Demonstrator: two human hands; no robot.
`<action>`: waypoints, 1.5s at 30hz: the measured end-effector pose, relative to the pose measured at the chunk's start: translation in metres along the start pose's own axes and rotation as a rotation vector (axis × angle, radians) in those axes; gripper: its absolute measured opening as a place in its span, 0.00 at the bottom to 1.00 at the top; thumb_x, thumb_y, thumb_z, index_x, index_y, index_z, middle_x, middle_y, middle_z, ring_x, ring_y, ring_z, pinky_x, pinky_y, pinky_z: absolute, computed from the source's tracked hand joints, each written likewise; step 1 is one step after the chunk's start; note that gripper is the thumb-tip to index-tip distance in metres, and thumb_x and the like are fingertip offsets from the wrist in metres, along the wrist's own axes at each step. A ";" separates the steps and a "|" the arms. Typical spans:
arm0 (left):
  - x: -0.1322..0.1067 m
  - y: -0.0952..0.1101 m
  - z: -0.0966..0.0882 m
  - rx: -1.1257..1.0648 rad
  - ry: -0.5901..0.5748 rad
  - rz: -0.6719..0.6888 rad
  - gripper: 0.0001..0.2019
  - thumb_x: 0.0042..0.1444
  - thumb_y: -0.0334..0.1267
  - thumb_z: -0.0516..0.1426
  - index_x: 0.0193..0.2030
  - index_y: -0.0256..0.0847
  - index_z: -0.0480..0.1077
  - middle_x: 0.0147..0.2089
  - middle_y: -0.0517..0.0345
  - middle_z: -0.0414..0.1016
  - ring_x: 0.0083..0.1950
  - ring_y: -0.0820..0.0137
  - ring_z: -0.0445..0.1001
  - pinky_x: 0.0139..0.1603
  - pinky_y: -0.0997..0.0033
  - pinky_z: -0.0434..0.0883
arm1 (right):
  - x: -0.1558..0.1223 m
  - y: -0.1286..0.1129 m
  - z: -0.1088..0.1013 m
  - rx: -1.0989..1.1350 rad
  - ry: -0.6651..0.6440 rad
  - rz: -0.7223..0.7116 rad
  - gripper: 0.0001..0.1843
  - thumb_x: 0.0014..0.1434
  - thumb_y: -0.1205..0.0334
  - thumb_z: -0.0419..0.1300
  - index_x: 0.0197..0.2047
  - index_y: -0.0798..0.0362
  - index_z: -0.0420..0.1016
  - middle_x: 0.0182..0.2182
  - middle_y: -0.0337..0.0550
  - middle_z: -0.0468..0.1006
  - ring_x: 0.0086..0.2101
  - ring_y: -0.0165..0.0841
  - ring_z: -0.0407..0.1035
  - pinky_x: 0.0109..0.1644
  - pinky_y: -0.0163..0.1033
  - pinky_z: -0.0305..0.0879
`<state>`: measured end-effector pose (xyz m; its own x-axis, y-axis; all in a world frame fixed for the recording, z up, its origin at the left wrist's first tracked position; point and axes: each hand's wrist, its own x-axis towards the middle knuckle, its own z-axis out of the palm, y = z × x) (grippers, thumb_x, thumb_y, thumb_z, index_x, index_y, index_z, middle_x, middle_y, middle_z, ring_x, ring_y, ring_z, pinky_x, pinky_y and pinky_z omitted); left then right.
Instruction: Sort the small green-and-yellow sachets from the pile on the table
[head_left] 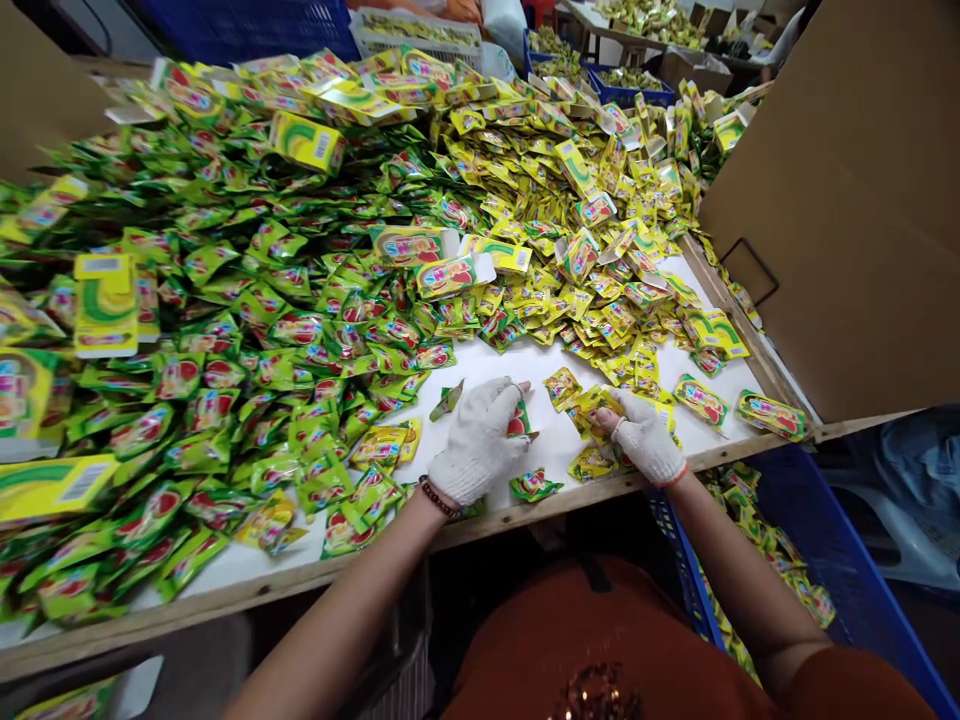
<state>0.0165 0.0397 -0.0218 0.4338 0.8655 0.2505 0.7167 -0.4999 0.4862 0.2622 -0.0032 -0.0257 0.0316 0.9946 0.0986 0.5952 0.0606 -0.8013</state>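
My left hand [484,440], in a white knit glove with bare fingertips, curls over a small green candy packet [519,418] with a red fruit picture. The glove covers part of that packet. To its right, my right hand [646,438] wears the same kind of glove, its fingers closed on yellow candy packets [596,404]; how many are held cannot be told. A single green packet [534,485] lies on the white tabletop [551,440] between the hands, close to the front edge. Another green packet [447,400] stands tilted just left of my left hand.
Green packets [217,270] are heaped on the left, yellow packets [517,190] at the back right. Small printed boxes [105,300] lie among them. A wooden rim [300,572] edges the table. Cardboard [840,220] rises at the right, and a blue crate [862,560] sits below.
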 end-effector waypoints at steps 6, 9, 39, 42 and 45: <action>-0.009 0.004 0.006 0.064 -0.076 0.051 0.30 0.45 0.41 0.65 0.56 0.38 0.67 0.55 0.41 0.71 0.58 0.49 0.69 0.61 0.48 0.64 | 0.013 -0.014 0.005 0.075 0.074 -0.066 0.19 0.58 0.44 0.61 0.43 0.50 0.76 0.38 0.49 0.81 0.40 0.44 0.75 0.45 0.49 0.73; -0.012 -0.003 0.008 0.192 -0.130 -0.023 0.31 0.47 0.43 0.65 0.58 0.37 0.66 0.54 0.40 0.71 0.57 0.48 0.69 0.61 0.46 0.64 | 0.015 -0.017 0.011 0.105 0.026 0.001 0.16 0.58 0.48 0.60 0.40 0.52 0.73 0.35 0.46 0.79 0.36 0.40 0.72 0.41 0.44 0.71; -0.024 0.005 0.025 0.070 -0.008 0.042 0.22 0.44 0.33 0.60 0.49 0.38 0.70 0.48 0.46 0.74 0.49 0.56 0.73 0.51 0.53 0.73 | 0.036 -0.037 0.029 -0.091 -0.379 0.058 0.09 0.52 0.60 0.55 0.23 0.53 0.68 0.21 0.36 0.68 0.26 0.29 0.61 0.28 0.33 0.54; -0.025 0.004 0.027 0.085 0.055 0.019 0.24 0.45 0.33 0.60 0.52 0.37 0.69 0.49 0.46 0.74 0.49 0.56 0.73 0.50 0.53 0.74 | 0.029 -0.032 0.031 0.149 -0.309 0.103 0.13 0.52 0.53 0.59 0.35 0.53 0.76 0.26 0.39 0.75 0.28 0.32 0.66 0.31 0.35 0.62; -0.025 0.003 0.032 0.105 0.113 0.054 0.26 0.45 0.33 0.59 0.54 0.38 0.68 0.49 0.46 0.74 0.49 0.56 0.73 0.50 0.53 0.74 | 0.026 -0.028 0.029 0.216 -0.294 0.191 0.17 0.53 0.50 0.60 0.39 0.54 0.78 0.20 0.36 0.72 0.21 0.30 0.65 0.26 0.34 0.61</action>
<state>0.0249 0.0156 -0.0534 0.4138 0.8321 0.3693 0.7494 -0.5417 0.3807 0.2232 0.0233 -0.0175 -0.1244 0.9694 -0.2117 0.4173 -0.1424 -0.8975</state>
